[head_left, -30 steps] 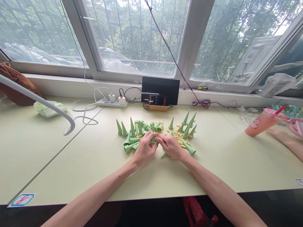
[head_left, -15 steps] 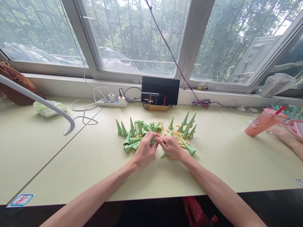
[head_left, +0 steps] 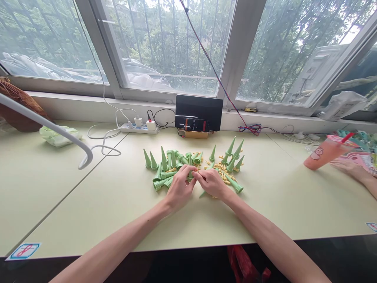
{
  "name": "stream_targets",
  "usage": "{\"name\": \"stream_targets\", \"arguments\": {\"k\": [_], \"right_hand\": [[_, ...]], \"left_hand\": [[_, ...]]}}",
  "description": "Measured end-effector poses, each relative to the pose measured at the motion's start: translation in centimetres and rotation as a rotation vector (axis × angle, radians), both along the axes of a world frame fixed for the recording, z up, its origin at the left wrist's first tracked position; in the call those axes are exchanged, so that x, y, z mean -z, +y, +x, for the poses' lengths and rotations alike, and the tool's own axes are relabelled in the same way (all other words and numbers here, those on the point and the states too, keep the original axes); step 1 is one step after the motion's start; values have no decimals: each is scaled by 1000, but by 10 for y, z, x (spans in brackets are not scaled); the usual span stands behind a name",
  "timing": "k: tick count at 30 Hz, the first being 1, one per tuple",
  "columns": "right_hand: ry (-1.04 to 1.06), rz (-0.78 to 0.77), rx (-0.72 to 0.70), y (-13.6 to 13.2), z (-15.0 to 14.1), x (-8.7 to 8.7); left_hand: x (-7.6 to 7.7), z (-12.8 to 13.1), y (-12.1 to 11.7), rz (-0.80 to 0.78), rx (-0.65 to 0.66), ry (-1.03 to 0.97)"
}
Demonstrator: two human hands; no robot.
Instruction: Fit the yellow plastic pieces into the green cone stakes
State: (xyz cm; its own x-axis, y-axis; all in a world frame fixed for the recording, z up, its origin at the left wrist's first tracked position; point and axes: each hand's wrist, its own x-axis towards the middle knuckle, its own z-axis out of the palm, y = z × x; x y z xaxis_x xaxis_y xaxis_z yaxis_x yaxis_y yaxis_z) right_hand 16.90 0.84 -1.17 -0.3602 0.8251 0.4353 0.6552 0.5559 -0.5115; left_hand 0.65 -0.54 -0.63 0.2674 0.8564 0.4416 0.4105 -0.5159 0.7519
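Over the middle of the table my left hand (head_left: 182, 182) and my right hand (head_left: 212, 182) meet at the fingertips. Both are closed in a pinch around a small yellow-orange plastic piece (head_left: 196, 170), mostly covered by the fingers. A green plastic spike (head_left: 190, 160) points up just behind my left fingers; whether they touch it I cannot tell. Several green hollow spikes (head_left: 164, 175) lie and stand beyond my left hand. Around my right hand are small yellow plastic pieces (head_left: 226, 177), a lying green spike (head_left: 235, 182) and several upright spikes (head_left: 230, 147) with yellow parts at their bases.
A phone (head_left: 196, 124) leans on a dark tablet (head_left: 203, 110) at the back. A power strip (head_left: 139, 127) and a white curved bar (head_left: 86, 159) are to the left. Far right are a red drink cup (head_left: 321, 153) and another person's hand (head_left: 352, 168) by a pink basket (head_left: 363, 160).
My hands keep almost the same pinch, with only slight finger movement. At far right, the other person's hand and the pink basket have shifted a little.
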Motion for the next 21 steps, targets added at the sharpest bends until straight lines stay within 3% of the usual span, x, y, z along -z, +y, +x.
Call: {"name": "stream_targets", "arguments": {"k": [8, 21], "right_hand": [[85, 56, -9, -3, 0, 0], [155, 110, -86, -4, -2, -3]], "left_hand": [[5, -2, 3, -64, 74, -101], [-1, -2, 2, -196, 236, -192]]}}
